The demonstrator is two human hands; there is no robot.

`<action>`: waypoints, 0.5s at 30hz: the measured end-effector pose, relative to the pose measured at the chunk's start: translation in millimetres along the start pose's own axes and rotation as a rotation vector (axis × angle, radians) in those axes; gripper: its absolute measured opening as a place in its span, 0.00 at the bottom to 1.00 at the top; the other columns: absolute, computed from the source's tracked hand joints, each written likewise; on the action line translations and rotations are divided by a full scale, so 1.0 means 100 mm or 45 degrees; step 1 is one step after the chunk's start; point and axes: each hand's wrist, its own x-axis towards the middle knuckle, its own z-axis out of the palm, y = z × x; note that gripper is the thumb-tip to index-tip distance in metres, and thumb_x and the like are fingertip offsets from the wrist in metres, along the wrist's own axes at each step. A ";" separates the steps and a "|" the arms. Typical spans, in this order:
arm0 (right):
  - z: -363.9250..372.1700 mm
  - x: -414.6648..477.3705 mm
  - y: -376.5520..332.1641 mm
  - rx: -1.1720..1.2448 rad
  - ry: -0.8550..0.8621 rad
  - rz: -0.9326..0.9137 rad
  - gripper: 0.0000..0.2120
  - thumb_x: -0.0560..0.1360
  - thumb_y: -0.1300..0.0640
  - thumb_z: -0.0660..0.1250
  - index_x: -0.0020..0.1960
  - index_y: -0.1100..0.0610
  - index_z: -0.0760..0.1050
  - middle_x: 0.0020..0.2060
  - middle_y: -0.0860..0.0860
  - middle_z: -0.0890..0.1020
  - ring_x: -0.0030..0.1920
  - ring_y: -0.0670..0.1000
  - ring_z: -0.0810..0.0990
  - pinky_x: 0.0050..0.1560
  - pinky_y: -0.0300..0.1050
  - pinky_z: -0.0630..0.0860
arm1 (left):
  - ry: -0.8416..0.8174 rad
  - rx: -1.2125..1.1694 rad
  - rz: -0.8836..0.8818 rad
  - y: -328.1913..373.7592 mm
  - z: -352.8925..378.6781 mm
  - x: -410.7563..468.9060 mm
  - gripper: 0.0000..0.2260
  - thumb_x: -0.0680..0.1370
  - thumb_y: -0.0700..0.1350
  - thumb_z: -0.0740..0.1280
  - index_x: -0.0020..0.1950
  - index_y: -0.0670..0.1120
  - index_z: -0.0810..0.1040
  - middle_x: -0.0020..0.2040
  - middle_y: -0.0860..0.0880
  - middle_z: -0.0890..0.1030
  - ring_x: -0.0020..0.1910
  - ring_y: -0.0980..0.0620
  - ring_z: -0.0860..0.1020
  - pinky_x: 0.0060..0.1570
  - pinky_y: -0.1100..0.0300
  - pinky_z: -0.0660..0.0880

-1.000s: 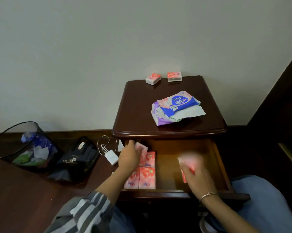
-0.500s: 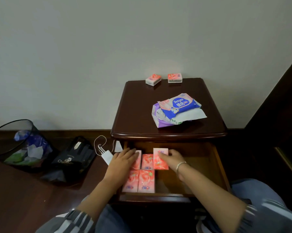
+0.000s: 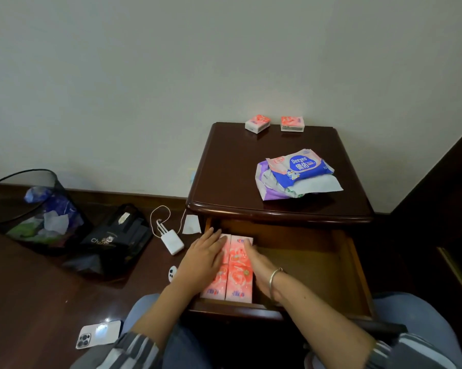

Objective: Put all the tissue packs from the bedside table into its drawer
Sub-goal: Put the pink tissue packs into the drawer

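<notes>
**Packs squared up in the drawer**

My left hand [image 3: 202, 258] and right hand [image 3: 260, 266] lie flat, fingers pressed together, flanking the pink packs [image 3: 238, 272] at the drawer's [image 3: 309, 265] left end. Two small packs [image 3: 257, 123] sit at the counter's [image 3: 232, 179] back edge, with a wipes pack [image 3: 297, 173] nearer me.

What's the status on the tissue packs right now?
Left hand and right hand flat against pink packs in drawer, squaring the rows. Two small packs plus wipes bundle on tabletop. Nothing blocking.
</notes>
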 end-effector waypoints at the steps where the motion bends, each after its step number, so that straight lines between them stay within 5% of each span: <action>1: 0.00 -0.03 -0.01 0.066 -0.005 -0.007 0.32 0.76 0.33 0.48 0.70 0.53 0.66 0.63 0.53 0.77 0.56 0.49 0.78 0.56 0.45 0.72 | -0.010 -0.006 -0.005 0.01 0.00 0.00 0.22 0.83 0.52 0.52 0.77 0.52 0.59 0.78 0.54 0.58 0.77 0.56 0.48 0.73 0.58 0.47; 3: -0.06 -0.16 -0.04 0.095 -0.005 -0.012 0.31 0.76 0.32 0.47 0.63 0.51 0.73 0.64 0.52 0.76 0.56 0.49 0.77 0.59 0.47 0.69 | -0.035 -0.018 -0.006 0.02 -0.02 -0.02 0.22 0.83 0.53 0.51 0.77 0.52 0.59 0.78 0.54 0.58 0.77 0.56 0.49 0.74 0.57 0.47; 5: -0.18 -0.33 -0.07 -0.079 0.040 -0.027 0.32 0.76 0.32 0.46 0.69 0.49 0.67 0.70 0.51 0.70 0.68 0.52 0.69 0.69 0.51 0.60 | -0.045 -0.046 0.002 0.03 -0.08 -0.04 0.21 0.83 0.53 0.52 0.76 0.52 0.61 0.77 0.54 0.59 0.77 0.56 0.49 0.74 0.55 0.49; 8: -0.44 -0.64 -0.10 -0.270 0.018 -0.162 0.31 0.76 0.33 0.46 0.72 0.48 0.64 0.73 0.48 0.64 0.73 0.51 0.62 0.73 0.51 0.56 | 0.083 -0.101 0.023 0.03 -0.22 -0.11 0.18 0.82 0.50 0.56 0.71 0.50 0.70 0.73 0.53 0.68 0.75 0.54 0.59 0.73 0.57 0.56; 11: -0.83 -0.96 -0.15 -0.329 -0.036 -0.330 0.27 0.79 0.38 0.46 0.66 0.49 0.72 0.70 0.47 0.70 0.70 0.47 0.67 0.71 0.49 0.60 | 0.209 -0.071 0.083 0.08 -0.40 -0.20 0.14 0.81 0.47 0.60 0.65 0.49 0.76 0.65 0.53 0.76 0.67 0.55 0.70 0.66 0.63 0.62; 15: -1.43 -1.29 -0.38 -0.331 0.155 -0.548 0.21 0.80 0.44 0.48 0.57 0.49 0.78 0.61 0.46 0.78 0.61 0.46 0.75 0.66 0.48 0.68 | 0.327 -0.048 0.146 0.20 -0.77 -0.11 0.12 0.79 0.44 0.63 0.62 0.47 0.78 0.60 0.51 0.79 0.61 0.54 0.74 0.61 0.60 0.69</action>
